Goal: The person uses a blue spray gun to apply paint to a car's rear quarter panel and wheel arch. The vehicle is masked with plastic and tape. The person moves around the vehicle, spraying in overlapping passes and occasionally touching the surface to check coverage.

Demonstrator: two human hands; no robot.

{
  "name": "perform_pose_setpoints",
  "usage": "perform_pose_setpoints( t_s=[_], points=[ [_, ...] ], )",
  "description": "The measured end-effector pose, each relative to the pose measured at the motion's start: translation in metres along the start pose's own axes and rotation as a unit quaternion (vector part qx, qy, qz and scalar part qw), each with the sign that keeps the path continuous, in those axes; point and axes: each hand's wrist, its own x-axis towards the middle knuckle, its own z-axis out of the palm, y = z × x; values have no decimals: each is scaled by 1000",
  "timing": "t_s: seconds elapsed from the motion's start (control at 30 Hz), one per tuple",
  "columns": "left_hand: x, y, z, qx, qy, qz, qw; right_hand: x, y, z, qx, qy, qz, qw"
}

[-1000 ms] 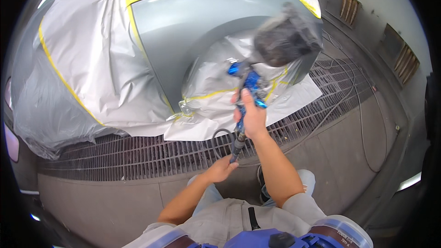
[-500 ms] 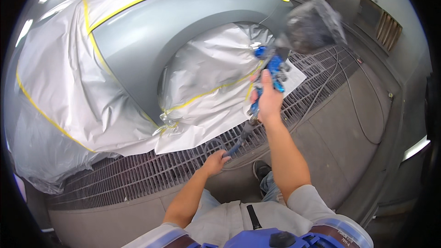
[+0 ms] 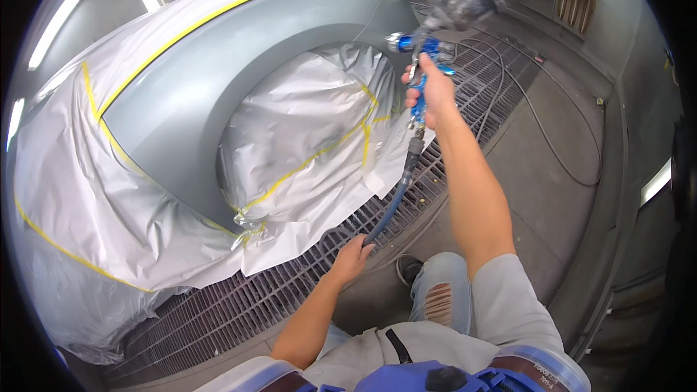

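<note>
My right hand (image 3: 435, 91) is wrapped round the grip of a blue and silver spray gun (image 3: 430, 45), its fingers at the trigger. A smoky, paint-stained cup (image 3: 465, 0) sits on top of the gun. The nozzle points left, toward the front end of a grey car fender (image 3: 290, 22), with a gap between them. From the base of the grip a blue-grey air hose (image 3: 396, 199) runs down to my left hand (image 3: 351, 258), which is closed around it. White masking sheet (image 3: 298, 116) edged with yellow tape covers the wheel opening and the panels around the fender.
Below the car lies a metal floor grating (image 3: 290, 287). A loose hose (image 3: 544, 131) loops over the floor at the right, near the booth wall (image 3: 639, 94). Clear plastic film (image 3: 80, 312) hangs at the lower left. My shoe (image 3: 409, 268) stands close to the grating.
My right hand has carried the spray gun up and farther along the fender toward its front end. My left hand stays on the hose, slightly farther right. The view has shifted rightward.
</note>
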Motion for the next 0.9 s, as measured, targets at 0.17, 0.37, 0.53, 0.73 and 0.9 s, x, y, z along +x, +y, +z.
perform_pose_setpoints(
  t_s=[0.17,0.37,0.53,0.73,0.9],
  points=[
    [7,-3,8,-10,-18,-48,999,0,4,-11,-3,109,-76,991],
    [-9,-32,12,76,-83,11,994,-61,47,10,-73,-108,-3,991],
    [-12,-40,12,122,-56,75,988,-66,59,14,-52,-266,135,953],
    [3,-12,22,95,-27,46,994,-6,26,-24,-111,-52,29,992],
    [20,18,30,30,-25,-9,999,11,-19,-33,-139,116,-84,980]
  ],
)
